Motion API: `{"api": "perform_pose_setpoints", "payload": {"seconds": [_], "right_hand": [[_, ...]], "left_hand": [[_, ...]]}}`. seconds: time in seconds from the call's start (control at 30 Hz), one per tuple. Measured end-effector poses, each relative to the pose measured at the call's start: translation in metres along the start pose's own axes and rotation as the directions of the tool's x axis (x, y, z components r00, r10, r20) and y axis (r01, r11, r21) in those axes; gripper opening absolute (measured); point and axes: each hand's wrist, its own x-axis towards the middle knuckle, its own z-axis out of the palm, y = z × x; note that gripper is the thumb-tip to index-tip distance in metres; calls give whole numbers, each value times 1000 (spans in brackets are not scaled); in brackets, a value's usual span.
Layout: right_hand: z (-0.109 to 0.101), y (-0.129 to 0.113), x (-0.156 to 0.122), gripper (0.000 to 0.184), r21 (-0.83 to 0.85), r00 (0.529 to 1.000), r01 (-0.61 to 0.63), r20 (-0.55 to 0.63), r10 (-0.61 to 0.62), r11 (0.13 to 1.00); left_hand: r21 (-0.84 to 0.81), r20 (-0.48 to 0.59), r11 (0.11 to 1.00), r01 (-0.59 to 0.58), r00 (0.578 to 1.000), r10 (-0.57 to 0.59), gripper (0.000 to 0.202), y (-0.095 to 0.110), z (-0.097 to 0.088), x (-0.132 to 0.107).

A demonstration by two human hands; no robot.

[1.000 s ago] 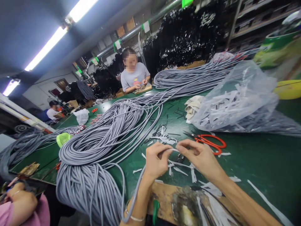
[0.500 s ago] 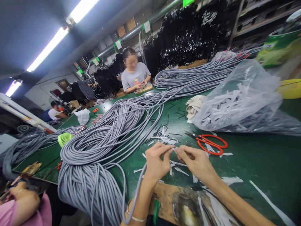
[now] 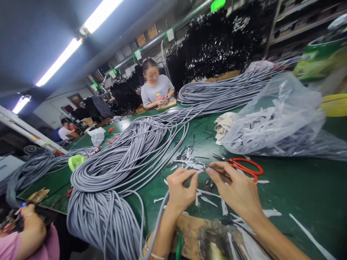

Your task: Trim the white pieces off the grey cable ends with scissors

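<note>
The left hand point(image 3: 181, 186) pinches a grey cable point(image 3: 162, 211) close to its tip, above the table point(image 3: 300, 180) toward its near edge. Facing it, the right hand point(image 3: 240, 187) grips a thin dark piece point(image 3: 221, 172), unclear from here.

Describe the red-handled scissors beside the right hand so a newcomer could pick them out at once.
On the green table, find the translucent bag of pale scraps. Between it and the right hand, which partly hides them, lie the scissors. Their bright red handles set them apart from the white strips nearby.
</note>
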Motion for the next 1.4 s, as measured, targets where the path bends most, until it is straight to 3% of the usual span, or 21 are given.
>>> {"api": "perform_pose_setpoints", "payload": {"seconds": [0.13, 0.27, 0.83, 1.03, 1.17, 1.4], "right_hand": [[-4, -4, -2, 34, -289, 939, 287, -103, -328, 913], [-6, -5, -2, 31, -400, 882, 400, -78, -466, 825], [-6, -4, -4, 32, -464, 849, 492, 66, -525, 737], [-8, -3, -6, 28, -461, 850, 461, -14, -526, 758], [-8, -3, -4, 30, -489, 844, 483, 38, -535, 726], [-6, -1, -10, 30, -544, 830, 505, 95, -549, 670]], "left_hand": [[49, -65, 998, -46, 997, 49, 18, -2, -1, -1], [70, -85, 994, -87, 992, 93, 18, -3, -2, -2], [131, -63, 983, -131, 988, 140, 19, -3, 3, -5], [193, -115, 976, -100, 986, 123, 20, -4, 4, -4], [182, -99, 975, -130, 984, 150, 19, -3, 3, -5], [153, -92, 986, -67, 992, 82, 18, 0, 7, -5]]}}
